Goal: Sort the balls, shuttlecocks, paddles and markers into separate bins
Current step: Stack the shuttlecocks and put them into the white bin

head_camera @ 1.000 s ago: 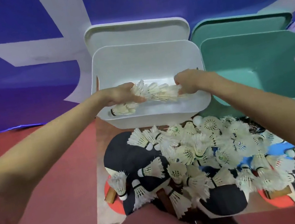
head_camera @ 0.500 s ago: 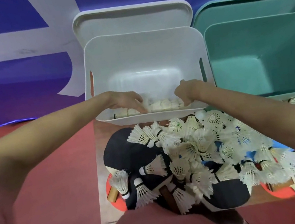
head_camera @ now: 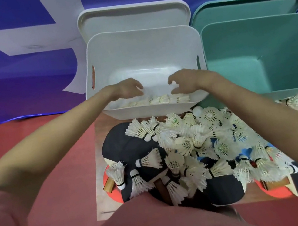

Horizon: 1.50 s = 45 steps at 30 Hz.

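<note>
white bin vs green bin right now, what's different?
The white bin holds shuttlecocks along its near wall; the green bin shows none inside. Both hands, left hand and right hand, are above the white bin, none above the green bin. White sits left, green right. Shared: both open-topped with side handle slots, and each has a matching lid propped behind.
</note>
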Motion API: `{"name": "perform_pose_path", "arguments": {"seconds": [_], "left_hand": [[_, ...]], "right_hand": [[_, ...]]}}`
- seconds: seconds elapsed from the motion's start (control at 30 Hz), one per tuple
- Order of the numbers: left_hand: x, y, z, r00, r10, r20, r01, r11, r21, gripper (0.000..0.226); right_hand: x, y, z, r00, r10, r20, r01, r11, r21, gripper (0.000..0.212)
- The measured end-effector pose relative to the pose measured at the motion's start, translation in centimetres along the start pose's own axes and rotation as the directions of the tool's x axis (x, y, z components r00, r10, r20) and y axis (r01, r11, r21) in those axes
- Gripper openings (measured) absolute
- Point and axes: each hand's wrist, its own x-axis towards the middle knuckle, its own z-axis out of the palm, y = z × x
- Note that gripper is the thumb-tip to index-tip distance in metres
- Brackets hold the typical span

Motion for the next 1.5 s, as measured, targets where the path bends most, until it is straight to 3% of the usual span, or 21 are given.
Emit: {"name": "perform_pose_path", "arguments": {"seconds": [0.07,0.17,0.23,0.3,0.37,0.47,0.57,0.67,0.73,0.93,1.07,1.17,1.23,1.33,1.5], "left_hand": [[-1.3,0.5,0.6,0.958,0.091,-0.271,-0.108,0.993,-0.050,0.029],[-5.5,2.0,3.2,0.752,0.181,-0.633,-0.373,0.910,-0.183,0.021],[-8.8,3.2,5.9,0.648,0.164,-0.744,-0.485,0.842,-0.237,0.022],[-11.5,4.0,9.0,0.618,0.129,-0.775,-0.503,0.823,-0.264,0.021],[-13.1,4.3,12.2,0.635,0.089,-0.768,-0.467,0.836,-0.290,0.019],[-13.9,4.2,16.5,0.678,0.035,-0.734,-0.385,0.868,-0.314,0.022],[-14.2,4.2,19.6,0.719,0.010,-0.695,-0.325,0.888,-0.324,0.026],[-14.5,4.3,21.5,0.729,0.009,-0.685,-0.284,0.914,-0.291,0.019],[-14.6,4.3,22.3,0.739,0.015,-0.673,-0.235,0.943,-0.237,0.017],[-14.3,3.1,24.0,0.803,-0.006,-0.596,-0.056,0.995,-0.085,0.014],[-14.4,2.4,24.6,0.851,-0.098,-0.516,0.025,0.989,-0.147,0.027],[-14.0,2.3,24.9,0.904,-0.113,-0.412,0.066,0.990,-0.126,0.032],[-13.7,2.3,25.0,0.920,-0.088,-0.382,0.074,0.996,-0.051,0.032],[-13.4,2.5,25.4,0.919,-0.063,-0.389,0.089,0.995,0.049,0.027],[-13.4,3.2,25.6,0.894,-0.009,-0.449,0.107,0.975,0.193,0.013]], "right_hand": [[-3.0,-0.1,0.0,0.963,-0.024,-0.269,0.079,0.977,0.196,0.039],[-8.1,-0.8,2.1,0.749,0.010,-0.663,0.328,0.863,0.384,0.030],[-11.5,-1.2,4.3,0.626,0.075,-0.776,0.433,0.794,0.426,0.027],[-14.0,-1.2,7.0,0.574,0.100,-0.813,0.460,0.782,0.421,0.023],[-15.4,-0.5,10.2,0.625,0.103,-0.774,0.432,0.780,0.452,0.021],[-16.3,0.9,14.4,0.780,0.083,-0.620,0.300,0.820,0.487,0.025],[-16.4,1.5,17.1,0.876,-0.051,-0.480,0.267,0.880,0.394,0.034],[-16.2,0.4,18.4,0.919,-0.164,-0.360,0.269,0.926,0.265,0.039],[-15.9,-0.9,19.0,0.919,-0.172,-0.354,0.254,0.946,0.200,0.038],[-13.8,-1.9,19.7,0.933,-0.040,-0.358,0.142,0.954,0.265,0.041],[-13.8,-2.0,19.0,0.917,-0.047,-0.396,0.157,0.955,0.250,0.018],[-14.5,-1.7,18.5,0.865,-0.001,-0.501,0.191,0.925,0.329,0.003],[-15.0,-1.1,18.8,0.811,0.008,-0.585,0.232,0.913,0.334,0.009],[-16.7,-0.1,19.2,0.706,0.126,-0.697,0.324,0.818,0.475,0.011],[-19.0,0.8,20.0,0.666,0.290,-0.688,0.381,0.661,0.647,0.010]]}}
